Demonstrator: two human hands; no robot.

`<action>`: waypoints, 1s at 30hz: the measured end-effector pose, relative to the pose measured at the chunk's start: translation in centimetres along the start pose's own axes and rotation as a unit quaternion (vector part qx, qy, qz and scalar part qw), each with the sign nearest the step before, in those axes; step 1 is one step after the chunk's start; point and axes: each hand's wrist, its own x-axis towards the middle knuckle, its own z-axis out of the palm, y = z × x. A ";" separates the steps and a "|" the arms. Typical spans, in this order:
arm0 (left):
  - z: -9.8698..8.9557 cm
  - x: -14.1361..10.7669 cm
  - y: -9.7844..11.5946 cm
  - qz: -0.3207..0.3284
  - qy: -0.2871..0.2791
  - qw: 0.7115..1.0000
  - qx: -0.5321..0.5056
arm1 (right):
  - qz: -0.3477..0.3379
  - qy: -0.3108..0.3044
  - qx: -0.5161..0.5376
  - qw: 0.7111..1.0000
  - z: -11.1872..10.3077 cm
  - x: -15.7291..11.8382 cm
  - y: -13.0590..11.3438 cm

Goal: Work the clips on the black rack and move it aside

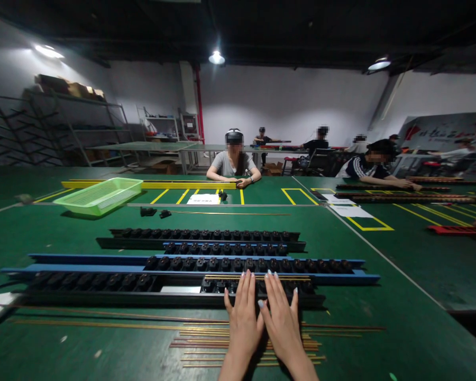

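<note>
Fingers [249, 288] open, spread flat; left hand [243, 324], right hand [283, 325] seemingly on black rack [103, 283], brass rods [206, 327] below.

"Anything readable here?"

"Not really. The paper sheet [203, 199] on the far side of the counter [360, 301] has dark printed lines, too small to read."

"And to the right?"

"The white sheet [343, 211] there can't be read either, and the wall banner [440, 138] at far right has red lettering, too blurred to make out."
</note>
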 end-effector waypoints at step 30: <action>-0.1 0.2 -2.2 -0.097 0.027 0.995 0.025 | 0.007 0.010 0.003 1.000 0.5 0.1 0.0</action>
